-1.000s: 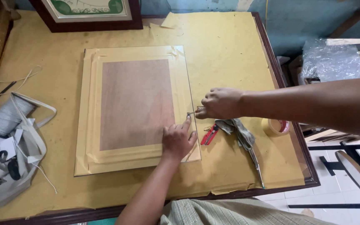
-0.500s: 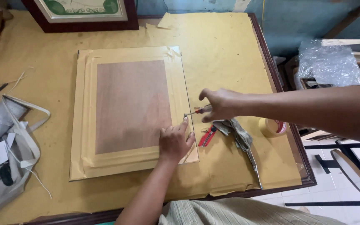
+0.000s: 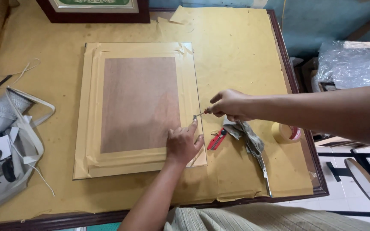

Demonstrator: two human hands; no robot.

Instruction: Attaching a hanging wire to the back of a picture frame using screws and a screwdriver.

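A picture frame lies face down (image 3: 138,107), its brown backing board bordered with tan paper tape. My left hand (image 3: 183,144) presses flat on the frame's lower right corner, forefinger stretched along the right edge. My right hand (image 3: 230,105) reaches in from the right and grips a small thin metal tool (image 3: 198,114), its tip touching the frame's right edge just above my left forefinger.
Red-handled pliers (image 3: 216,139) and a grey rag (image 3: 245,134) lie right of the frame, with a tape roll (image 3: 285,132) near the table's right edge. A white bag with cord (image 3: 5,141) sits at the left. Another framed picture (image 3: 95,8) lies at the back.
The view has shifted so the frame sits more central. My right hand has drawn the tool slightly down along the frame's right edge toward my left forefinger; my left hand stays pressed down.
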